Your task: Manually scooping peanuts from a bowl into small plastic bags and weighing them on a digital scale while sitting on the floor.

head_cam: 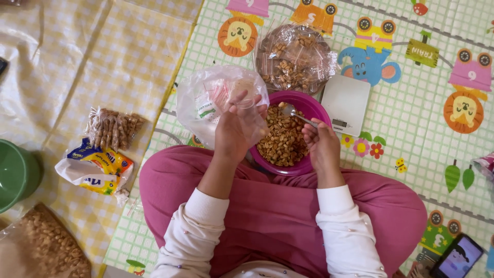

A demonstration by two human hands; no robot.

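Clear plastic of a small bag [246, 110] is pinched closed-fingered by the left hand [235, 128] above the purple bowl of peanuts [286, 135]. Just beside it, a metal spoon [294, 114] is gripped by the curled fingers of the right hand [321, 144], its tip over the peanuts.

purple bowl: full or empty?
Mostly full: the purple bowl holds peanuts heaped near its rim, and the right hand has a spoon in them.

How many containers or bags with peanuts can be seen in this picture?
4: the purple bowl between the hands, a clear bag behind it, a small packed bag at left, a large bag at bottom left. Others may be hidden.
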